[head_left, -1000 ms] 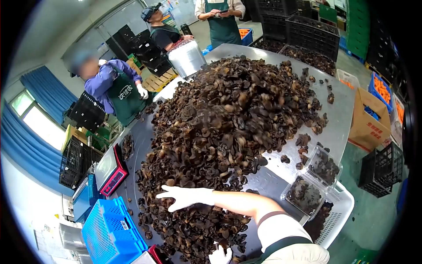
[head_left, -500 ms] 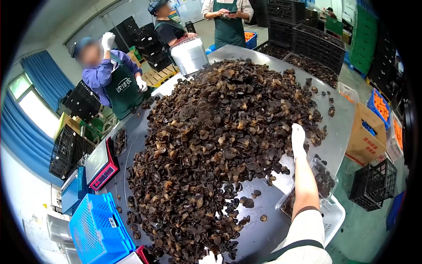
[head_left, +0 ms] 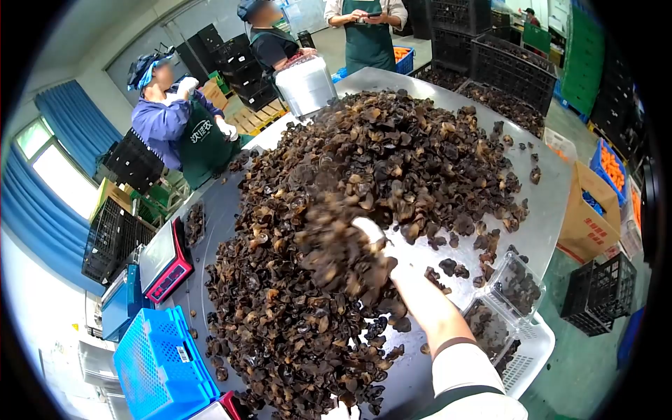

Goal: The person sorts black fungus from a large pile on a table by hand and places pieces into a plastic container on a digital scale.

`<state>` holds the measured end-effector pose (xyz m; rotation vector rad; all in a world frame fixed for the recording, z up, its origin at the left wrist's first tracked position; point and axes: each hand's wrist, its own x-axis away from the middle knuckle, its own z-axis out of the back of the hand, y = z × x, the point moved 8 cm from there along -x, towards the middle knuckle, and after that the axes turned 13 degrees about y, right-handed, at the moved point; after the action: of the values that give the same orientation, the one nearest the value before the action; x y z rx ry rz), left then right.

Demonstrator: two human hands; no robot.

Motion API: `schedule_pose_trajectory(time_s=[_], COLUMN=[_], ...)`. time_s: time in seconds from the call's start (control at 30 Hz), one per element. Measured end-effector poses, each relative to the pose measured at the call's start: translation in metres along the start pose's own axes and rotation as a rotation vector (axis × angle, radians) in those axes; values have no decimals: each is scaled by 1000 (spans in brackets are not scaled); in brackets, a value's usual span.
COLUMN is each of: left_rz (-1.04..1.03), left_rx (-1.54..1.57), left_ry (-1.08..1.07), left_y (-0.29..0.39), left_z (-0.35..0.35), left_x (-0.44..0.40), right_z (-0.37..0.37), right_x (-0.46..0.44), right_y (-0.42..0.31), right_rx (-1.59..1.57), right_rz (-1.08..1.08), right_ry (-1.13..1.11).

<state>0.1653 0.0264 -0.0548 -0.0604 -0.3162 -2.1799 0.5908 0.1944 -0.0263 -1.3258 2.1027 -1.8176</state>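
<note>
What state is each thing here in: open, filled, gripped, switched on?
Dark brown fungus pieces: heaped, some motion-blurred
Silver metal table: partly covered
White-gloved right hand: amid blurred pieces, grip unclear
White-gloved left hand: partly visible, grip unclear
Clear plastic box: open, holding pieces
White plastic basket: holding pieces
Brown cardboard box: open
Red-and-white scale: power unclear

This looks like a food-packing or produce-sorting workroom, with a broad, shiny metal table point(head_left: 549, 178) bearing a large heap of dark brown, curled, fungus-like pieces point(head_left: 420, 154) and a red-and-white electronic scale point(head_left: 161, 262). Open clear plastic boxes point(head_left: 519, 285) sit near its edge, while stacked black plastic crates point(head_left: 514, 73) and a blue plastic crate of orange produce point(head_left: 610, 168) stand around it. People in dark green cloth aprons point(head_left: 369, 45), one wearing white gloves point(head_left: 227, 129), stand across the smooth green floor point(head_left: 553, 367).
</note>
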Motion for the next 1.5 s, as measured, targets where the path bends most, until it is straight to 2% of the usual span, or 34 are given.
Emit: schedule_pose_trajectory(time_s=[0.1, 0.17, 0.23, 0.3, 0.37, 0.43, 0.47, 0.5, 0.57, 0.63, 0.7, 0.73, 0.77, 0.8, 0.87, 0.97, 1.03, 1.1, 1.13, 1.17, 1.23, 1.27, 1.3, 1.33, 1.37, 1.4, 1.43, 1.47, 1.5], left_rz=[-20, -72, -95, -33, -12, -557, -701, -556, -314, -251, -231, -220, -211, -202, -187, -173, -165, -154, -150, -145, -136, -132, -129, -126, -125, -122, -118, -116, -113], left_rx=[9, -84, -113, -77, -74, -330, -360, -294, -188, -171, -162, -158, -155, -154, -145, -136, -133, -132, -130, -125, -125, -126, -124, -126, -126, -127, -125, -128, -127], left_ry=[19, 101, 95, 112, 122, 328, 391, 311, 211, 181, 163, 153, 145, 138, 127, 116, 110, 103, 101, 96, 91, 91, 95, 95, 97, 104, 109, 114, 116], left_y=[2, 1, -2, -23, -31, 15, 26, 18, 4, 0, -2, -3, -4, -5, -6, -6, -7, -7, -6, -6, -6, -7, -6, -7, -7, -8, -9, -9, -10], left_z=[0, -5, -14, -42, -38, -4, 1, -1, -6, -7, -5, -5, -5, -5, -5, -5, -5, -5, -5, -5, -5, -5, -4, -5, -6, -6, -6, -6, -6], left_x=[0, 3, 6, 10, 9, 16, 20, 12, 3, -1, -3, -3, -4, -5, -7, -8, -9, -9, -10, -10, -8, -9, -10, -9, -10, -11, -10, -11, -11], right_z=[-88, -121, -152, -183, -205, -224, -233, -239, -235, -216, -167, -137, -95, -58, 65, 223, 284, 288, 267, 235, 163, 137, 120, 105, 81, 60, 44, 19, -2], right_x=[19, 46, 81, 97, 128, 156, 171, 186, 217, 229, 219, 195, 176, 123, 79, 70, 65, 51, 34, 22, 36, 33, 22, -6, -5, -38, -6, -15, -1], right_y=[-4, 7, -10, 6, 7, 15, 20, 25, 21, 6, -33, -48, -69, -71, -107, -132, -113, -95, -88, -78, -78, -67, -57, -31, -15, 15, 0, 7, 0], right_rx=[228, 378, 471, 601, 855, 939, 1025, 1110, 1002, 412, 457, 633, 716, 825, 701, 650, 787, 769, 748, 900, 620, 432, 482, 160, -289, -405, -268, -460, -486], right_rz=[548, 278, 520, 675, 723, 804, 863, 923, 951, 854, 850, 848, 636, 864, 602, 804, 1000, 828, 837, 911, 672, 558, 655, 640, 317, 299, 334, 354, 363], right_ry=[-174, -243, -321, -308, -353, -462, -538, -613, -696, -893, -794, -568, -408, -123, 399, 1065, 1385, 1325, 1191, 1153, 816, 724, 733, 583, 446, 359, 376, 212, 110])
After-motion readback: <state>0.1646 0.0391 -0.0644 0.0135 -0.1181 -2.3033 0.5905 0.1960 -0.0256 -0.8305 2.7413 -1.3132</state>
